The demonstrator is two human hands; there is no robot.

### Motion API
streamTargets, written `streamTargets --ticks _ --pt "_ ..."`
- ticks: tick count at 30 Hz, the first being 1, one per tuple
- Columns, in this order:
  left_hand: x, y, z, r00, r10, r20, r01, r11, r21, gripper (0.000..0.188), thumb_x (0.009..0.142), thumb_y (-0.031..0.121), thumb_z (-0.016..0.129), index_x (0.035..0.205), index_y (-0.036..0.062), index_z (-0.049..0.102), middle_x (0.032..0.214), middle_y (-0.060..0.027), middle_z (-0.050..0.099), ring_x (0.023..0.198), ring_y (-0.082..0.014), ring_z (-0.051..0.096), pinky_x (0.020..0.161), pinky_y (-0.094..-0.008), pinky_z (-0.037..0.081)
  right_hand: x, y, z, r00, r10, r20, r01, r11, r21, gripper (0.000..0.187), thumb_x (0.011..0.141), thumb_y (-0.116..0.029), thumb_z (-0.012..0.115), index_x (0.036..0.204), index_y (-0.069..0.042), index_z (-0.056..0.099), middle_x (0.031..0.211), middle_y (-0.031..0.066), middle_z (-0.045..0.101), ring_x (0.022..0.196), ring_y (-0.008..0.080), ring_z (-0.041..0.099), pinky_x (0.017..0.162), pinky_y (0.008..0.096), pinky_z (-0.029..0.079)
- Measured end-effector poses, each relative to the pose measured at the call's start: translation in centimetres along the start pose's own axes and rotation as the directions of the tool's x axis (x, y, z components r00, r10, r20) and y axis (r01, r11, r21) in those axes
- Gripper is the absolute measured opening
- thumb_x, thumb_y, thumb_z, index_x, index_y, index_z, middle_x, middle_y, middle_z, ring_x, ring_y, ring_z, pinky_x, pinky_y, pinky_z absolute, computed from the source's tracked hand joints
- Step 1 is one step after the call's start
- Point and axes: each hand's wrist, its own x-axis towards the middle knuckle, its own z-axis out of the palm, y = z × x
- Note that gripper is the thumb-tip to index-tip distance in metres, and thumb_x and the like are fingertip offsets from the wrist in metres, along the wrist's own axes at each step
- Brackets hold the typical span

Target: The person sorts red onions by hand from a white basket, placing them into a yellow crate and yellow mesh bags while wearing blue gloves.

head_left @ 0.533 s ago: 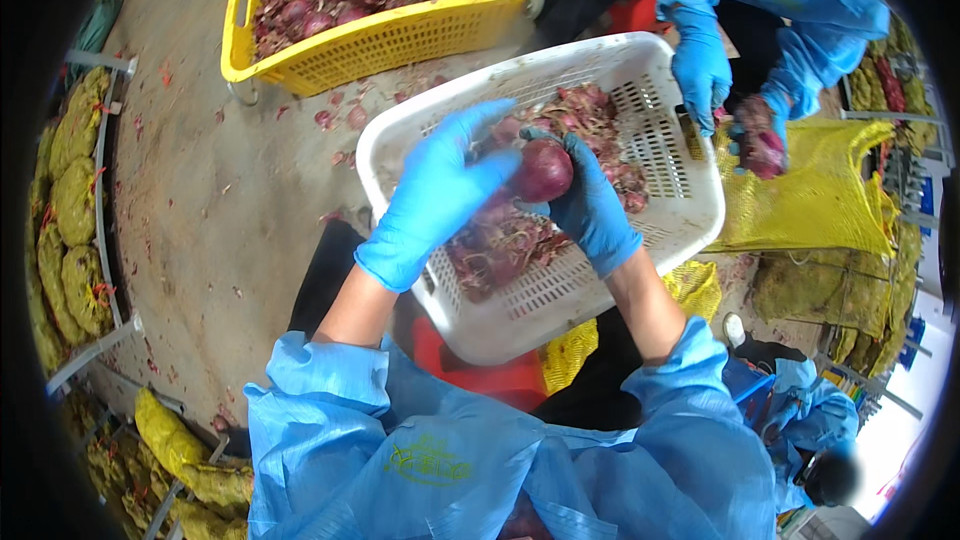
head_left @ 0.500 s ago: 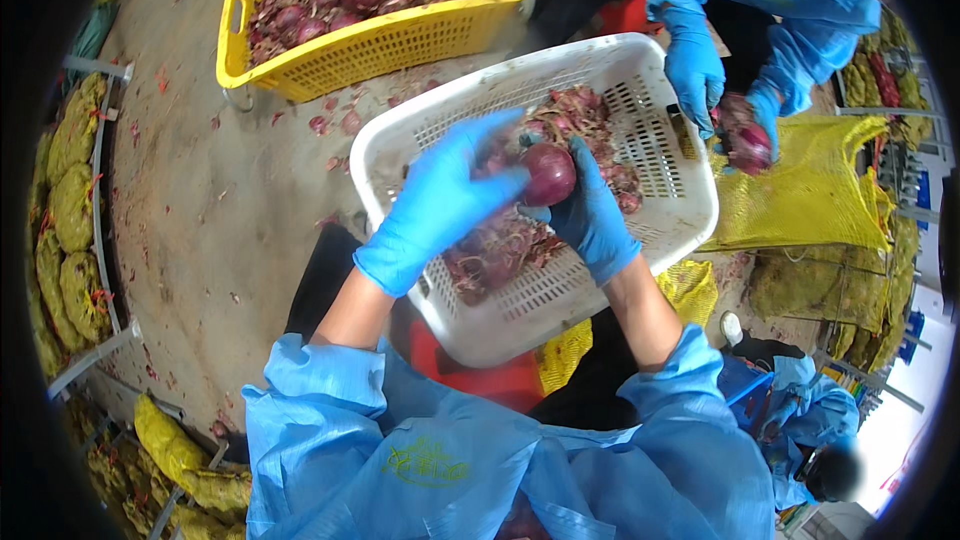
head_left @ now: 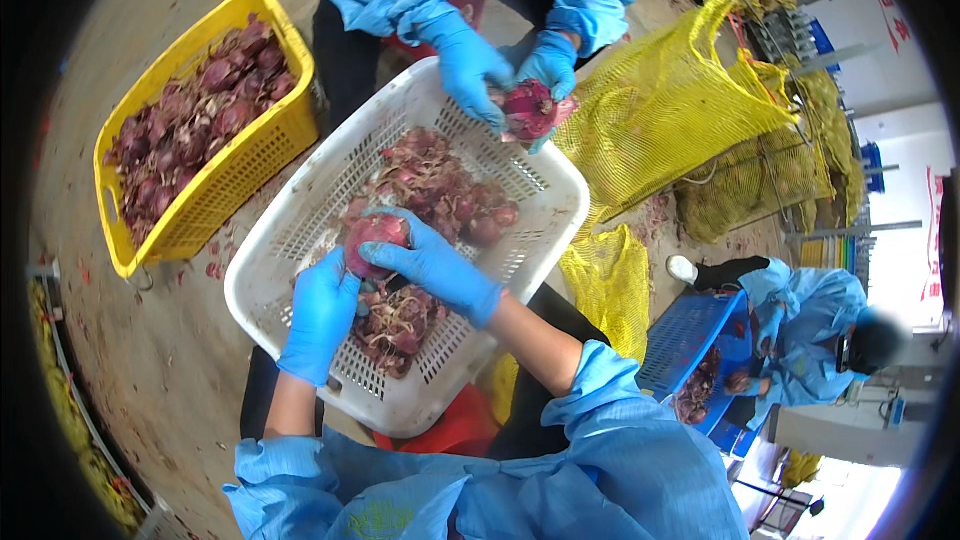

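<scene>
The right hand (head_left: pixel 440 265) grasps an onion (head_left: pixel 376 234), the left hand (head_left: pixel 322 315) bending fingers against it, over the basket (head_left: pixel 262 275), nearer its left corner. Inside, other onions (head_left: pixel 487 230) among skins (head_left: pixel 420 155) seem left to handle; the crate (head_left: pixel 250 170) is already heaped.

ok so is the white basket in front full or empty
Partly filled: the white basket holds a low heap of onions and loose skins, with bare slotted floor and walls showing around it.
</scene>
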Motion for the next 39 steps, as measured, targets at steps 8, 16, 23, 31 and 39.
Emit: streamTargets --ticks 8,16,23,31,39 --pt "0.9 1.4 3.6 0.972 0.205 0.114 -0.218 0.969 0.115 0.023 0.091 0.004 0.053 0.109 -0.0050 0.064 0.080 -0.0043 0.064 0.069 -0.0104 0.056 0.066 -0.0277 0.049 -3.2 2.1 -4.7 0.984 0.166 -0.061 -0.099 0.804 0.587 0.046 0.092 -0.049 0.055 0.120 -0.012 0.054 0.101 0.0075 0.066 0.073 0.0150 0.065 0.065 0.0285 0.055" --pt "3.1 1.3 7.2 0.850 0.154 0.503 -0.315 0.915 0.252 0.023 0.092 0.011 0.053 0.109 0.0059 0.068 0.078 -0.0090 0.068 0.067 -0.0170 0.064 0.066 -0.0309 0.052 -9.0 -2.7 -15.4 0.799 -0.189 -0.571 0.430 0.844 0.322 0.049 0.090 -0.037 0.063 0.125 -0.005 0.053 0.110 0.0130 0.063 0.102 0.0221 0.061 0.087 0.0380 0.052" --pt "4.1 -4.3 7.0 0.833 -0.120 0.540 -0.487 0.307 0.818 0.043 0.082 0.033 0.065 0.118 0.0107 0.063 0.090 -0.0158 0.067 0.084 -0.0320 0.067 0.072 -0.0447 0.054 -9.8 -26.9 -37.3 0.131 -0.946 -0.297 -0.310 0.246 -0.918 0.070 0.076 -0.037 0.078 0.131 -0.002 0.051 0.119 0.0168 0.062 0.108 0.0269 0.059 0.094 0.0375 0.047" --pt "5.6 -3.2 7.1 0.883 -0.029 0.468 -0.429 0.356 0.830 0.054 0.081 0.039 0.066 0.125 0.0076 0.057 0.094 -0.0169 0.066 0.085 -0.0331 0.066 0.070 -0.0449 0.053 -9.5 -27.4 -45.8 0.440 -0.629 -0.641 -0.697 0.211 -0.685 0.053 0.086 -0.032 0.068 0.129 -0.004 0.058 0.127 0.0165 0.061 0.113 0.0297 0.061 0.096 0.0388 0.046" --pt "3.3 -3.6 6.1 0.871 -0.036 0.489 -0.422 0.452 0.786 0.023 0.075 0.024 0.063 0.089 0.0058 0.063 0.074 -0.0163 0.064 0.073 -0.0359 0.065 0.064 -0.0484 0.050 -12.8 -5.5 -30.6 0.708 -0.649 -0.278 -0.224 0.168 -0.960 0.028 0.091 -0.016 0.065 0.117 -0.005 0.066 0.097 0.0094 0.070 0.084 0.0184 0.065 0.077 0.0320 0.051"
